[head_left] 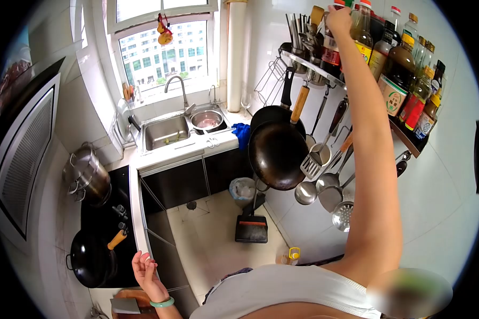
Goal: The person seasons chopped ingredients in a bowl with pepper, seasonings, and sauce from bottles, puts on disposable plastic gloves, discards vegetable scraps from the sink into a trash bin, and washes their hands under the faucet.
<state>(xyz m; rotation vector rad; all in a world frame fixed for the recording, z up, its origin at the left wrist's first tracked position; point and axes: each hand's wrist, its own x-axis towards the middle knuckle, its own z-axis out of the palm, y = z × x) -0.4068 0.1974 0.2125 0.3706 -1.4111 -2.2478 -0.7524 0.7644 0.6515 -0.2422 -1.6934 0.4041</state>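
Observation:
My right hand [339,22] is raised to the wall shelf at the upper right. Its fingers are closed around the top of a dark sauce bottle [331,52] with a red label, which stands among other bottles. The cap is partly hidden by the hand. Low on the left, my left hand [145,270] hangs by the counter edge with its fingers loosely bent and apart, holding nothing. A green bangle [162,303] circles that wrist. Close to it on the stove is a black wok [88,258] with a wooden handle.
Several bottles [398,80] crowd the shelf [410,139]. Pans [278,157] and ladles [306,192] hang below it. A sink [167,134] with a metal bowl [207,119] lies under the window. Steel pots [90,173] stand on the stove. A dustpan [251,229] and bin [242,190] are on the floor.

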